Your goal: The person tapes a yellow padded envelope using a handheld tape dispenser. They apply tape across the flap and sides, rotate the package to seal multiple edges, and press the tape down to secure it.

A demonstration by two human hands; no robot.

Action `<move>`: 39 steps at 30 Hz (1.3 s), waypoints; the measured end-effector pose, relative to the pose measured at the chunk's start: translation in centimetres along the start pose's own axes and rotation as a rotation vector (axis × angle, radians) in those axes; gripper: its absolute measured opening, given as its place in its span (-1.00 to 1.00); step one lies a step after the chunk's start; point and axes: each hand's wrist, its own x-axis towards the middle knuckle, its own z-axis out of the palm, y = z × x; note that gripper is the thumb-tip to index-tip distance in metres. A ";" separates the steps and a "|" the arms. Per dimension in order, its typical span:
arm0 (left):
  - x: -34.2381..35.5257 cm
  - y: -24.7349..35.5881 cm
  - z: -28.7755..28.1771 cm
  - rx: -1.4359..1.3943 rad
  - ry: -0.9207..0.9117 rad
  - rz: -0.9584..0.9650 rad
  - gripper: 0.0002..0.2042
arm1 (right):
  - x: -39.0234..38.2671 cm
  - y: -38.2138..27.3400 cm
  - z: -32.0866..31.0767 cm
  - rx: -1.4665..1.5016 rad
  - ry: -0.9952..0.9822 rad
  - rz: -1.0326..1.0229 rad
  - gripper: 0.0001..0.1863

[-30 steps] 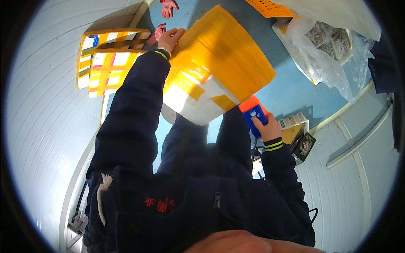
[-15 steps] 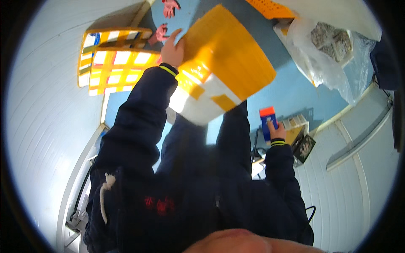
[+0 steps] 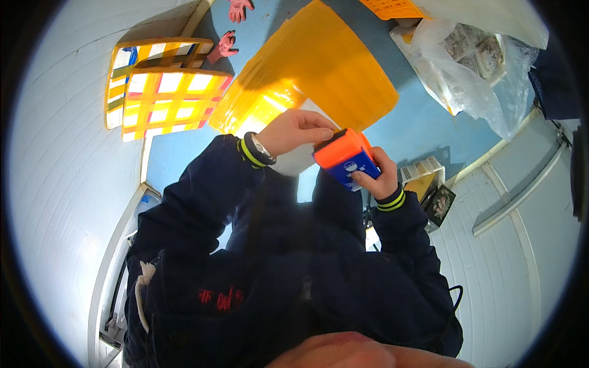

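Observation:
In my right hand (image 3: 378,178) is a blue and orange tape dispenser (image 3: 347,158), held in front of my legs with its dark toothed edge toward my left hand. My left hand (image 3: 296,132) has its thumb and fingers closed at that edge; what they pinch, if anything, is too small to make out. Just beyond both hands, a white box (image 3: 328,64) wrapped in broad yellow tape stands tilted in view, its near white part partly covered by my left hand.
Two taped white foam panels (image 3: 175,101) lean by the left wall. Pink gloves (image 3: 224,46) lie on the blue floor. At the far right are an orange crate (image 3: 392,8) and a clear plastic bag (image 3: 429,61) around a pale container. A small carton (image 3: 423,178) stands right of my right hand.
My left hand has let go of the box's upper left edge and come down to the dispenser. My right hand has brought the dispenser leftward and up, turning it to meet the left.

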 end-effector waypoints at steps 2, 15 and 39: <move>-0.4 -1.2 -2.1 0.084 0.024 0.082 -0.78 | 1.1 -0.5 1.7 -0.069 0.029 -0.012 -0.58; 6.1 -2.1 -23.5 0.410 0.819 0.279 -0.77 | 4.0 1.3 4.8 -0.370 0.141 0.282 -0.33; 2.5 -4.4 0.7 0.459 0.107 -0.049 -0.63 | -6.3 8.2 -0.1 0.038 0.184 0.167 -0.67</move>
